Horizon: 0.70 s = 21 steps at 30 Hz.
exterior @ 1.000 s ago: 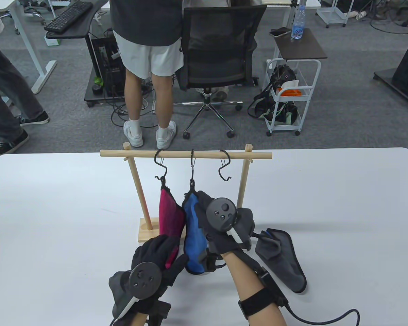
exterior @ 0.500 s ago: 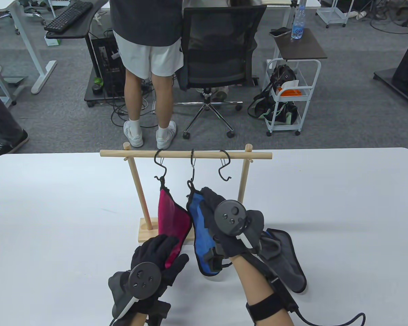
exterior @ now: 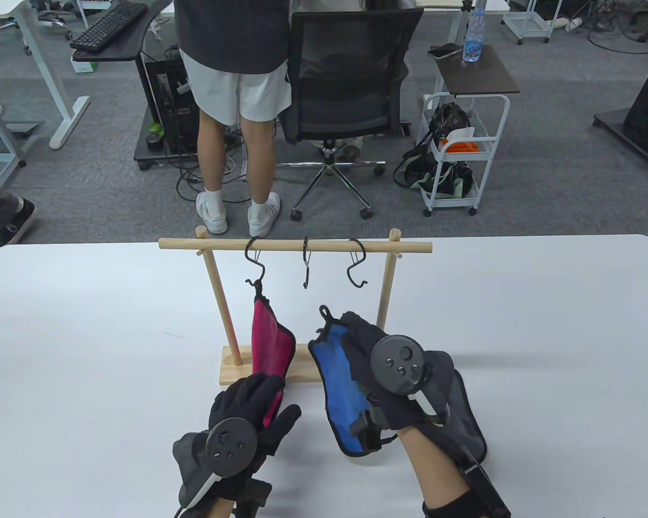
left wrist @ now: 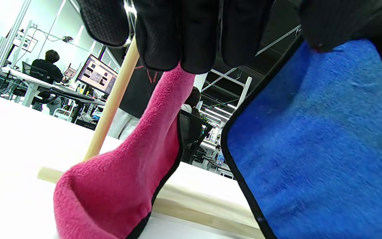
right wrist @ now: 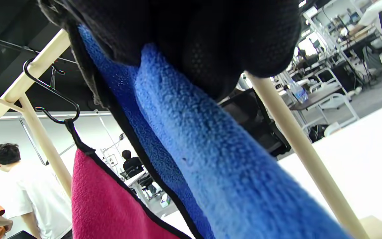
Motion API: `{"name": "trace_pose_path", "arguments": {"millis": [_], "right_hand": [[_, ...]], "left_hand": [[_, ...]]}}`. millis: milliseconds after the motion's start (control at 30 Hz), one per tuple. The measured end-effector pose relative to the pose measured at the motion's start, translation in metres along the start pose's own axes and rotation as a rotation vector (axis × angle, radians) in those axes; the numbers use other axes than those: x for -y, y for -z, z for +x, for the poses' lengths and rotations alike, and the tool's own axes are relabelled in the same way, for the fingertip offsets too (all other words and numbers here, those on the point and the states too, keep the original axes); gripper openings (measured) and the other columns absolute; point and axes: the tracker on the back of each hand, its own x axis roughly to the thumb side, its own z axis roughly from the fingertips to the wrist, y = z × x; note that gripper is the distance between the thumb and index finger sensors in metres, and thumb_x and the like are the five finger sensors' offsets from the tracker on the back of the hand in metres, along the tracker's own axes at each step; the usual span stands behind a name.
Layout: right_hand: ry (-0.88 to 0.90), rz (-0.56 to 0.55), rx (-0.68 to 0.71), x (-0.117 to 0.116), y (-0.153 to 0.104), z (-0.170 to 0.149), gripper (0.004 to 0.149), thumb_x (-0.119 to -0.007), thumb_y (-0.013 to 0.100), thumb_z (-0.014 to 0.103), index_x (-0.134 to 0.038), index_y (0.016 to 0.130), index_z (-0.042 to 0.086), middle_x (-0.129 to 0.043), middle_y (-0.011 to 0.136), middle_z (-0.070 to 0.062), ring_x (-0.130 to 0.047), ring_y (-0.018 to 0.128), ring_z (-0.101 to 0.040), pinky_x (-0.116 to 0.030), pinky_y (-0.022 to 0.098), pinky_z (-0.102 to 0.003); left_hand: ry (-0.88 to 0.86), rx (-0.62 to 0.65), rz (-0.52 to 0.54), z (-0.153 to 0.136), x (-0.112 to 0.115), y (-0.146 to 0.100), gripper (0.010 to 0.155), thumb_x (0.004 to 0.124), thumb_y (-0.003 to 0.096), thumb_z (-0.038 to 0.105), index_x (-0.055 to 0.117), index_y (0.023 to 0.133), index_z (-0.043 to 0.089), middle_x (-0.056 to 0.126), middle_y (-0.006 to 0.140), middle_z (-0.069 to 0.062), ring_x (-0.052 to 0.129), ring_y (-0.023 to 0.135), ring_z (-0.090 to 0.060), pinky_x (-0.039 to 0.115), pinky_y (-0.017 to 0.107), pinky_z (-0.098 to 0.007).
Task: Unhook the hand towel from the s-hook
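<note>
One risk: right hand (exterior: 394, 377), gripping the freed blue towel (exterior: 340, 399), drops it; left hand (exterior: 248, 415) probably pinches the pink towel (exterior: 270, 345).

blue towel (exterior: 341, 399): off its hook, black trim, loop (exterior: 324, 313) free at the top, hanging from my right hand (exterior: 394, 377)
middle s-hook (exterior: 305, 263): bare on the rail, black, hanging straight
pink towel (exterior: 270, 345): on the left s-hook (exterior: 255, 264), my left hand (exterior: 243, 421) holds its lower end
</note>
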Motion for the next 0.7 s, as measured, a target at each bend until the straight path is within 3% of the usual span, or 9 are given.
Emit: {"name": "trace_pose_path", "arguments": {"millis": [300,700], "right_hand": [[-0.028,0.081,-0.029,-0.013,-0.016,-0.031,0.041,-0.074,0.065,0.03,-0.072,0.104,0.017,-0.093,0.082,-0.012,-0.097,0.064,-0.029,-0.078,0.056,-0.045],[-0.102,0.232,-0.038,-0.049,-0.025,-0.057,0.041,-0.074,0.065,0.03,-0.071,0.104,0.018,-0.092,0.085,-0.012,-0.096,0.067,-0.031,-0.077,0.058,-0.046]], "left_hand": [[0.006,0.003,-0.007,0.001,0.002,0.0,0.065,0.069,0.0531,0.069,0.071,0.107,0.032,0.075,0.114,-0.008,0.077,0.105,-0.04,0.06,0.078,-0.063],[0.011,-0.002,-0.013,0.001,0.002,0.0,0.065,0.069,0.0528,0.069,0.071,0.107,0.032,0.075,0.114,-0.007,0.077,0.104,-0.04,0.06,0.077,-0.064]]}}
